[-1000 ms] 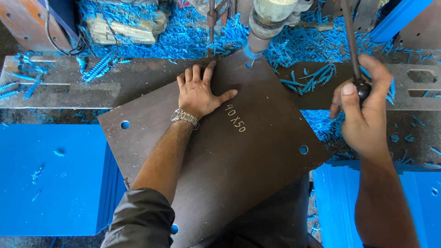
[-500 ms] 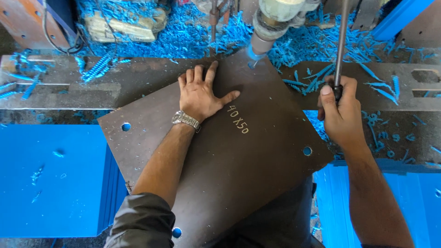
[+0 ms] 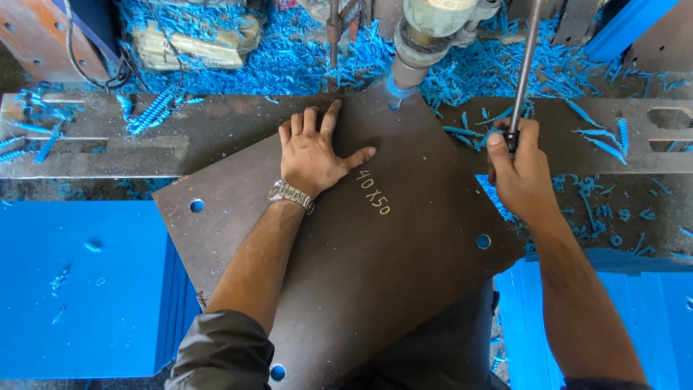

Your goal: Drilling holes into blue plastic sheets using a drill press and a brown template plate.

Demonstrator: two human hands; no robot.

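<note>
The left hand [image 3: 317, 152] is pressing flat, fingers spread wide, on a dark brown plate [image 3: 361, 245] that is lying tilted across the metal counter [image 3: 108, 137], its far corner sitting under the drill head [image 3: 426, 36]. The right hand [image 3: 521, 173] is gripping the drill's lever [image 3: 523, 72], fingers closed around its lower end. Blue shavings [image 3: 303, 61] are lying scattered behind and beside the plate, and blue sheets [image 3: 79, 289] are stacked to the left.

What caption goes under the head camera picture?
Left hand flat on a dark plate, right hand gripping the drill lever.
</note>
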